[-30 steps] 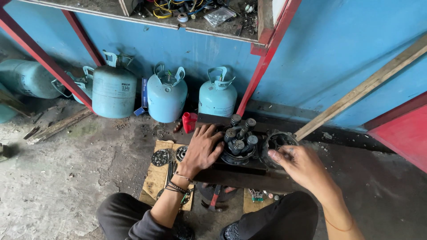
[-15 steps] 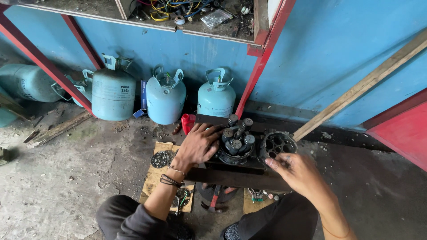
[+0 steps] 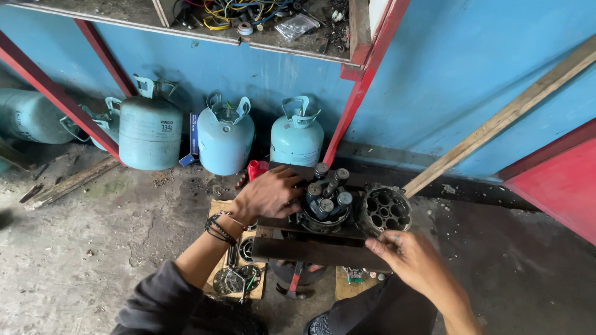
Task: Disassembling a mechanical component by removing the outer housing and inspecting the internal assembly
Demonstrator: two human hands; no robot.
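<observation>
A blue-painted wall point(image 3: 472, 80) backs a grimy concrete floor point(image 3: 93, 248), with red steel struts slanting across it and a cluttered shelf point(image 3: 261, 31) of coloured wires along the top of the head view. Three pale blue gas cylinders point(image 3: 225, 139) stand upright against the wall (a fourth lies on its side at the far left), and a bare wooden plank point(image 3: 503, 118) leans diagonally at the right.

Low in the middle sits a small dark desk point(image 3: 310, 248) of rusty metal slats. On it stands a piston assembly point(image 3: 324, 201), a round dark body with several grey cylindrical pistons sticking up. Just beside it to the right, touching or nearly so, lies a round cylinder block point(image 3: 385, 211) with a ring of bores facing up.

The left hand point(image 3: 267, 193) lies on the desk's left end, fingers point(image 3: 292, 186) curled loosely against the side of the piston assembly; whether they truly clamp it is hard to tell from this angle. A bundle of dark bracelets point(image 3: 218, 228) circles that wrist. The right hand point(image 3: 413, 260) hovers at the desk's front right edge, just below the cylinder block, fingers point(image 3: 382, 245) partly spread and holding nothing.

Below the desk, on wooden boards point(image 3: 220, 208), lie small round metal parts point(image 3: 233, 279). A small red can point(image 3: 254, 169) stands behind the left hand.
</observation>
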